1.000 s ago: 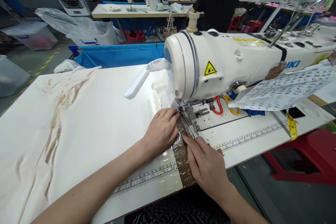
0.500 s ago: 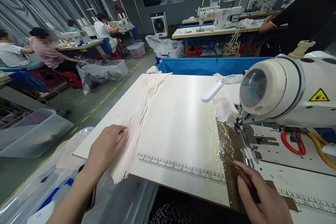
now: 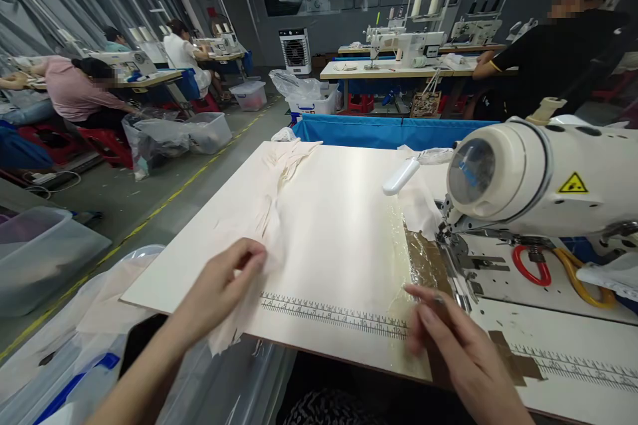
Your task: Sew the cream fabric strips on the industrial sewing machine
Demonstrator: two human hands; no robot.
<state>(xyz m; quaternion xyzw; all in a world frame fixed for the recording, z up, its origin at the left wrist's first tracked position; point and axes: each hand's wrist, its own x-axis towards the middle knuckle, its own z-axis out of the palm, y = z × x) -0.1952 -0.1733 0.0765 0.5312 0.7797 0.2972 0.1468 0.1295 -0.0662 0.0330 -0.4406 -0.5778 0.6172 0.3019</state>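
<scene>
at the lower left a clear plastic bin [image 3: 60, 352] sits below the counter [image 3: 343, 226] edge. the left hand [image 3: 224, 289], left of centre, has thumb and fingers pressed together on the near end of the cream fabric [image 3: 272, 206], a bunch of strips running from there toward the counter's far left edge. a printed ruler [image 3: 339, 313] crosses the counter's near edge at centre. the right hand [image 3: 458, 352], lower right, is blurred, fingers stretched forward over the ruler's right end just beside a brown tape patch [image 3: 426, 259]; i cannot tell whether it grips anything. at the right stands the white sewing machine [image 3: 538, 172], red-handled scissors [image 3: 531, 265] beneath it.
</scene>
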